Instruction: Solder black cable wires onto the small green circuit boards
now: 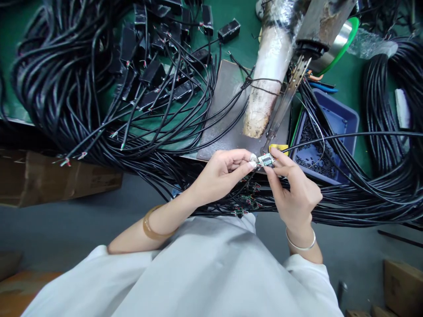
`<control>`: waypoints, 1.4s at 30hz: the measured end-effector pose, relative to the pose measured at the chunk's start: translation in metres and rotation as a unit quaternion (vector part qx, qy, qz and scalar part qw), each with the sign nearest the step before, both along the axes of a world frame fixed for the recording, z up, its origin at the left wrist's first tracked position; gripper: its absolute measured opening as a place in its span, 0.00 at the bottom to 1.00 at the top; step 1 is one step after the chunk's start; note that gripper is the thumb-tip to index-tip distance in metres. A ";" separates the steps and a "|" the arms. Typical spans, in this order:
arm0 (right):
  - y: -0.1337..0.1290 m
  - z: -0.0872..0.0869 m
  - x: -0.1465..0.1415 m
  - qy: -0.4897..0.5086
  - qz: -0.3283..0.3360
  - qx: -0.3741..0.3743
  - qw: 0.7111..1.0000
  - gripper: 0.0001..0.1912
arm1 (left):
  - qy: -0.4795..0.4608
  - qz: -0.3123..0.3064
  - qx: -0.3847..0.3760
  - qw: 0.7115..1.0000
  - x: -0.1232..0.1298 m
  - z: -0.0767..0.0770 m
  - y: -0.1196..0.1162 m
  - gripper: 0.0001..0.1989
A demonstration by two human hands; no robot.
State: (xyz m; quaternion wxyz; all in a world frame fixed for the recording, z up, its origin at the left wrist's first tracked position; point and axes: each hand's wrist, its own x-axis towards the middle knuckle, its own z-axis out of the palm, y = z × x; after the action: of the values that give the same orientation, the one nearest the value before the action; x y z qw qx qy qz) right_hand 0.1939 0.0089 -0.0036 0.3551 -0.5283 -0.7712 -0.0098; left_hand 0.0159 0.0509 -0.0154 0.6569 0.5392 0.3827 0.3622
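Over the table's front edge, a small green circuit board (266,160) is pinched between the thumb and fingers of my right hand (294,187). My left hand (224,174) is closed in a pinch at the board's left end, where the fingertips hide what they hold. Just above the board, the narrow tip of a soldering iron (280,103) points down. A black cable (317,140) runs in from the right to behind my right fingers. Below my hands hang several more green boards (249,200) among the cables.
A thick bundle of black cables (66,75) covers the left side, with several black boxes (153,72) beside it. To the right stand a blue tray (352,119) with small black pieces and a cable coil (378,97). A whitish tube (267,83) hangs beside the iron.
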 end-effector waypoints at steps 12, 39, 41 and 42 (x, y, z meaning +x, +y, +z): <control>0.004 -0.003 0.000 0.005 -0.003 0.017 1.000 0.07 | 0.014 0.056 0.016 0.998 0.003 -0.003 -0.004 0.07; 0.008 -0.004 0.002 0.009 0.000 0.003 1.000 0.08 | 0.003 0.018 0.003 1.000 -0.001 -0.002 0.000 0.10; 0.008 -0.004 0.001 0.008 0.001 0.003 1.000 0.08 | -0.002 0.023 0.006 1.000 -0.001 -0.003 0.000 0.08; 0.008 -0.004 0.001 0.008 0.002 0.004 1.000 0.09 | -0.007 0.025 0.009 1.000 -0.001 -0.004 0.000 0.08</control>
State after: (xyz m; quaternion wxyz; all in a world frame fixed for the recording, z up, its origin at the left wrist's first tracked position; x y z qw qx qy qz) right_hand 0.1951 0.0165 -0.0072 0.3635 -0.5257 -0.7690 -0.0074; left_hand 0.0152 0.0509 -0.0197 0.6454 0.5332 0.3883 0.3853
